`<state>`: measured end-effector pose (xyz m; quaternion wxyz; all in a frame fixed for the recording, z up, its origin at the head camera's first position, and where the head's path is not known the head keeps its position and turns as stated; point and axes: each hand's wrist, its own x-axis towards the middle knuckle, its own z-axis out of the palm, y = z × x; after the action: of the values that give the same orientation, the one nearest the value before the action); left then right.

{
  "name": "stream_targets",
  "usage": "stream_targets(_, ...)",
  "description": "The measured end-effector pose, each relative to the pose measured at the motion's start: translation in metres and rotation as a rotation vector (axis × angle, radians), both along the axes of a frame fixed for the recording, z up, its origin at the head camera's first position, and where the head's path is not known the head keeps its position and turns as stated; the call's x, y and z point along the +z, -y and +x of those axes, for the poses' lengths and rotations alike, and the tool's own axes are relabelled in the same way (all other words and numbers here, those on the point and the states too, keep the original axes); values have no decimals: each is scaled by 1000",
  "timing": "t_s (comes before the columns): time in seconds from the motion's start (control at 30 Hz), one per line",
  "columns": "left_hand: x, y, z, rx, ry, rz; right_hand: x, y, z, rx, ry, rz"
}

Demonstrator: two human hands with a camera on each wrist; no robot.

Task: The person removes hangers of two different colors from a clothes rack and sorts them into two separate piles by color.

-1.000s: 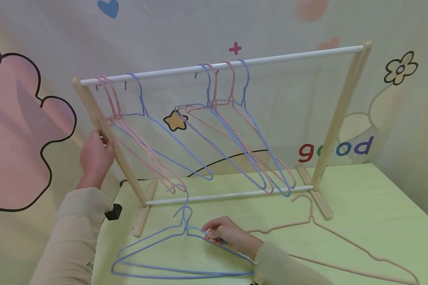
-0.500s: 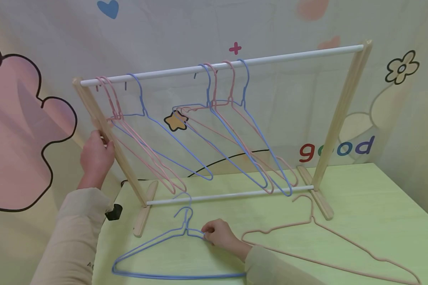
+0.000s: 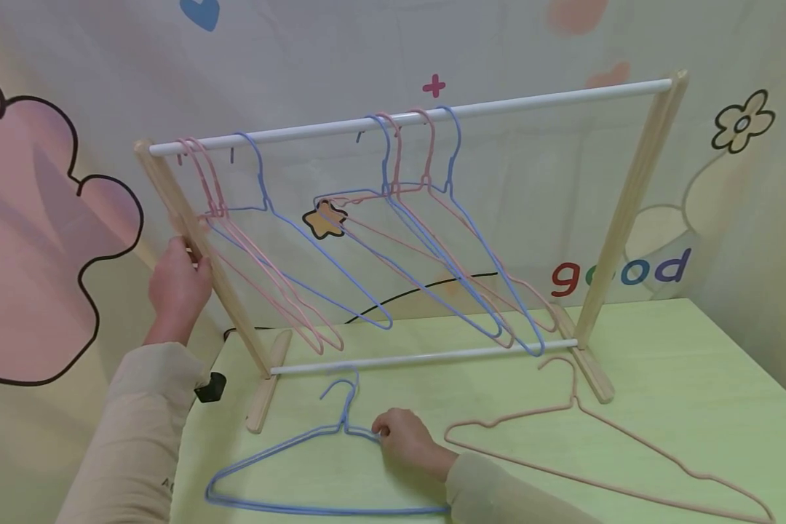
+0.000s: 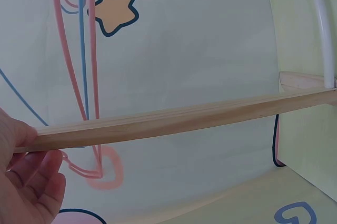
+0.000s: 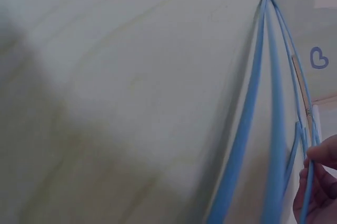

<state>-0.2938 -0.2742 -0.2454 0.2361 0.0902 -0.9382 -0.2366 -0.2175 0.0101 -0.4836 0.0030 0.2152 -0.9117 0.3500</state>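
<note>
My left hand grips the left wooden post of a garment rack, thumb and fingers around it; the left wrist view shows this post running away from the hand. In front of the rack, two blue wire hangers overlap almost fully, their hooks toward the rack. My right hand pinches the right shoulder of the blue hangers; in the right wrist view, thumb and fingers close on a blue wire. Which of the two hangers is pinched, or whether both are, I cannot tell.
Pink and blue hangers hang in two groups from the white top rail. A pink hanger lies on the light green table at right. A lower white bar joins the rack's feet. A black object shows beside the left sleeve.
The farther blue hanger has come down toward the nearer one, and their outlines now nearly coincide. My right hand has shifted slightly left. Hangers on the rail have swung a little; the left hand stays put.
</note>
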Motion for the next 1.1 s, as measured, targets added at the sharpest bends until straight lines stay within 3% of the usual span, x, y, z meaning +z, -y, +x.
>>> stream_targets(0.33, -1, 0, -1, -12, -10, 17, -2, -1, 2, 76, -28, 91)
stream_targets(0.43, -1, 1, -1, -9, -9, 13, -1, -1, 0, 123, 6, 40)
stream_targets(0.57, -1, 1, -1, -8, -4, 9, 6, -5, -5, 202, 120, -66)
stream_targets(0.67, 0, 0, 0, -3, -12, 8, 26, -14, -7, 261, 151, -99)
stream_targets(0.9, 1, -2, 0, 2, -16, 2, 91, -42, 4, 319, 50, -85)
stream_targets(1.03, 0, -2, 0, -1, -9, 7, 125, -59, 16, 335, -57, -64)
stream_targets(1.1, -1, -1, 0, -2, -8, 8, 141, -66, 22, 353, -159, -63)
